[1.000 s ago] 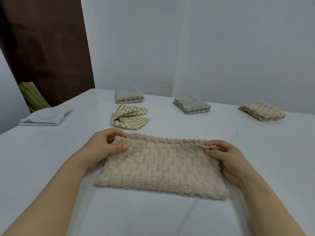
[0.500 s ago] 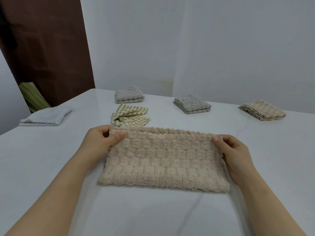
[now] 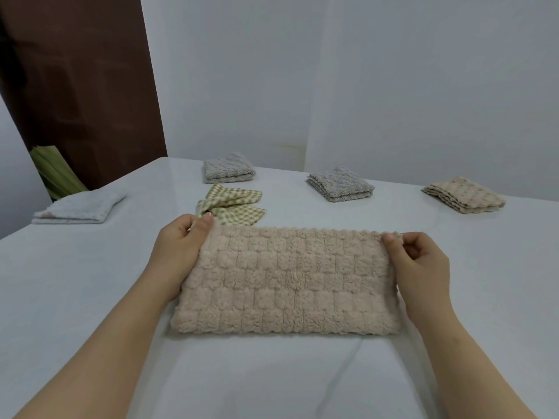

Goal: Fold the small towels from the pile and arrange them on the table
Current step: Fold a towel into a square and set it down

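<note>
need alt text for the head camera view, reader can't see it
A left hand and right hand pinch the far corners of a beige towel folded into a long rectangle on a white table. Beyond it lie a checked towel and four folded towels.

both hands, left hand (image 3: 178, 252) and right hand (image 3: 419, 267), pinch the beige towel's (image 3: 287, 282) far corners.

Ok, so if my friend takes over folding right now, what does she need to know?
Left hand grips the beige towel at its far left corner; right hand pinches its far right corner.
It lies on the table, folded to a long strip.
Done: left grey towel, right grey towel, tan towel folded at the back; white towel folded far left.
Left: fold the strip smaller, place it, then probably the rumpled checked towel.
</note>
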The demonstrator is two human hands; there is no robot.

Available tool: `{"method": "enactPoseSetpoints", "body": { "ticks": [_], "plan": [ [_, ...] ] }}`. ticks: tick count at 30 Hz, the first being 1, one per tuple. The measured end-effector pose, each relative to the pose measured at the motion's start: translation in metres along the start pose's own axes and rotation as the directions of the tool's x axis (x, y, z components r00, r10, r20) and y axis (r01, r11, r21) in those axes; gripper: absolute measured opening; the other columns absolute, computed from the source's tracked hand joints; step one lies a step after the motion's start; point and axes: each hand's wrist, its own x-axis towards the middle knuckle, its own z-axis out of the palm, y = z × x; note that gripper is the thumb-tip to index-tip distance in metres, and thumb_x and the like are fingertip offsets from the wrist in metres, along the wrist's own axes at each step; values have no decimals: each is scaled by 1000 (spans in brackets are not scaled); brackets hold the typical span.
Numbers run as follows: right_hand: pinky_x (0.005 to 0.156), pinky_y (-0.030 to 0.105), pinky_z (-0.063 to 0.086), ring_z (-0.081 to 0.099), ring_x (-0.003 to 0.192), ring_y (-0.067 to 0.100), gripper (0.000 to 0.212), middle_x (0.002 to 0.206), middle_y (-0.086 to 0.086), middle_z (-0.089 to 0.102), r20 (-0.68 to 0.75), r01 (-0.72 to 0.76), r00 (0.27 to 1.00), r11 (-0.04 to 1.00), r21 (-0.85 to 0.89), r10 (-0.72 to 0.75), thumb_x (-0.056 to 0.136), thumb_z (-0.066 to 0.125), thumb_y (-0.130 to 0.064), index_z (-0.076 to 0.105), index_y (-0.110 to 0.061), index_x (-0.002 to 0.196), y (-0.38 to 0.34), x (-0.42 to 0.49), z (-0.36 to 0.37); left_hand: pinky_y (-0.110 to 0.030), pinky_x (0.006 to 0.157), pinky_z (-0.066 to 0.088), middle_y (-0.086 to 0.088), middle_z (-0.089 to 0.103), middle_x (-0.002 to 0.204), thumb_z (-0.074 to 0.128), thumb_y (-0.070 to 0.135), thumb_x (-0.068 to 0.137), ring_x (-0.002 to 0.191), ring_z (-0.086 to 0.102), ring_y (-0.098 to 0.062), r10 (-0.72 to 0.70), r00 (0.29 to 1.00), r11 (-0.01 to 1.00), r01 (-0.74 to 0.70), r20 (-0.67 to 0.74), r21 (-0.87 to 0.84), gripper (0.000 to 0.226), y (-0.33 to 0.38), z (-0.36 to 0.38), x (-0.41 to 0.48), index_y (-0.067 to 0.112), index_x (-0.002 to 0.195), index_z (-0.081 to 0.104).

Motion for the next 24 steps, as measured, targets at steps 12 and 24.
{"method": "enactPoseSetpoints", "body": {
  "ticks": [12,24],
  "plan": [
    [57,28,42,56,71,19,37,97,1,62,225,-265,906,897,-355,358,88,59,-29,48,-22,122,-1,-3,-8,-22,56,46,-2,62,80,56,21,91,65,60,-10,-225,904,973,189,364,134,10,-5,-2,-3,27,94,63],
    [77,33,43,57,94,24,50,95,-4,56,278,38,943,774,-632,181,88,52,-23,34,-28,135,5,-5,0,-32,94,39,5,36,144,51,31,92,124,40,-19,63,956,622,-261,285,738,39,-17,7,-1,30,131,46]
  ]
}}
